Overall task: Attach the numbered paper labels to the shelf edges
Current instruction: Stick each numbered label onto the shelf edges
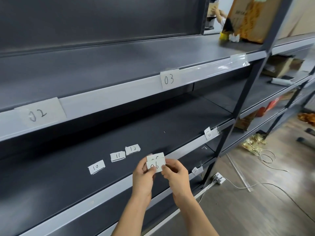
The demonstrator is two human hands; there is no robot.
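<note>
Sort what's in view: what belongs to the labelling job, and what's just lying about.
Job: 06 label, pinched by left hand and right hand; loose label 10, label 11, label 12 on the shelf; taped label 02, label 03; shelf edge.

Lying about: cardboard box, power strip, white cable, gold tangle on the floor.

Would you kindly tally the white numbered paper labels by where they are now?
White paper labels taped on grey shelf edges: 4
White paper labels loose on the dark shelf board: 3
White paper labels held in the hands: 2
Total: 9
</note>
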